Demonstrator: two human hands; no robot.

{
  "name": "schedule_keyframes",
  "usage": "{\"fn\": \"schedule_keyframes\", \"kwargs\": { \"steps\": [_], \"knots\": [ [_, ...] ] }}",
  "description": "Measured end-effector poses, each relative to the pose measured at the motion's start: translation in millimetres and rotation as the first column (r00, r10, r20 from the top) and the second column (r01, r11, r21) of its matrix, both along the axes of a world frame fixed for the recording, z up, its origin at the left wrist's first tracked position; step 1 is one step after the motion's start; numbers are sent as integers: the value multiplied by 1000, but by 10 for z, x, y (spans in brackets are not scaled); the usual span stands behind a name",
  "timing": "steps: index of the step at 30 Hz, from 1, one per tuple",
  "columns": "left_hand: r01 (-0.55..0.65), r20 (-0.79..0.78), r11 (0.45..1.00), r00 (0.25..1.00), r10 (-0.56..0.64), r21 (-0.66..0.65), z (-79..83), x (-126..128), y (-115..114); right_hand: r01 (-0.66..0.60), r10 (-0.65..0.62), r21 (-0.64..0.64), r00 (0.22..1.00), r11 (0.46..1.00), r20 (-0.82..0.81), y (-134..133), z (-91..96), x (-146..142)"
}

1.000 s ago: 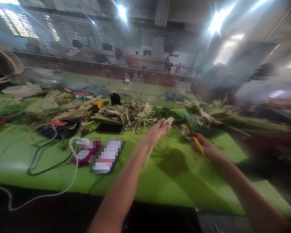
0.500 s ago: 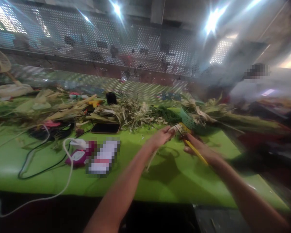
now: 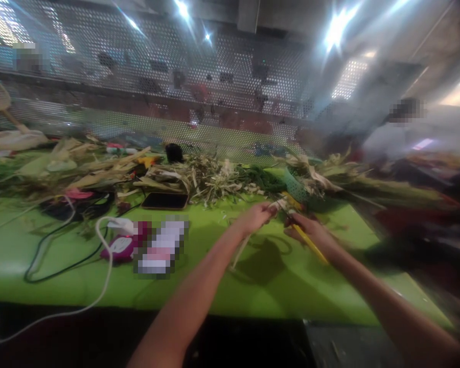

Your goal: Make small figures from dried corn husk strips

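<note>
My left hand (image 3: 261, 215) is closed on a pale dried-husk piece (image 3: 279, 204), whose thin stem (image 3: 239, 253) hangs below the palm. In my right hand (image 3: 305, 230) is a yellow-handled tool (image 3: 311, 242), seemingly pliers; one long handle sticks out toward my wrist. Its dark jaws are at the husk piece, but blur hides whether they are clamped on it. Both hands are just above the green table (image 3: 199, 291), and a shadow falls beneath them.
Dried husks and leaves (image 3: 214, 179) are heaped along the back. A dark phone (image 3: 164, 200), a lit phone (image 3: 161, 248), and a maroon power block (image 3: 123, 245) with a white cable (image 3: 106, 286) lie left. A green perforated piece (image 3: 296, 185) stands behind my hands. A person (image 3: 391, 140) is far right.
My right hand and the yellow-handled tool have shifted slightly left, and the fingers have changed position round it. My left hand still grips the husk piece. The view has shifted a little.
</note>
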State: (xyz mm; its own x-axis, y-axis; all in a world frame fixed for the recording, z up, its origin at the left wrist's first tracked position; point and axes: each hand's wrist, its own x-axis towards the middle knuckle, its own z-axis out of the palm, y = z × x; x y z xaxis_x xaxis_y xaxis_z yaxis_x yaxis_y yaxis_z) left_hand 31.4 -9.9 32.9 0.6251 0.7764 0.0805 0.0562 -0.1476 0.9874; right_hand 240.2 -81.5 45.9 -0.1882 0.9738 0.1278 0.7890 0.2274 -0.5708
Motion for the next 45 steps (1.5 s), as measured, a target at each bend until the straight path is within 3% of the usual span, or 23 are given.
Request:
{"fn": "schedule_keyframes", "kwargs": {
  "steps": [8,15,21,24,31,38,41,43,45],
  "knots": [
    [0,-11,999,1000,-1,-43,-160,79,61,33,-32,28,999,999,-38,45,-251,21],
    [10,18,999,1000,-9,-48,-232,104,104,36,-34,-59,999,998,31,45,-146,30],
    [72,32,991,997,-69,-115,-206,96,75,3,-2,-52,1000,999,18,-16,-126,31],
    [113,39,984,993,-109,-138,-170,93,49,4,-4,-31,1000,1000,-8,-5,-173,34],
    [79,20,982,997,-77,-171,-191,111,49,28,-28,27,1000,999,-1,75,-341,129],
    [137,4,968,990,-140,-209,-158,74,40,83,-82,101,997,991,-13,-43,-402,124],
    [45,19,979,999,-42,-200,-137,-23,115,137,-148,115,984,984,97,-133,-320,279],
    [-62,61,977,995,76,-204,-128,-83,179,211,-238,133,942,968,235,-212,-277,477],
    [-154,86,963,981,176,-221,-133,-111,229,222,-238,87,894,971,379,-298,-269,704]
  ]
}}
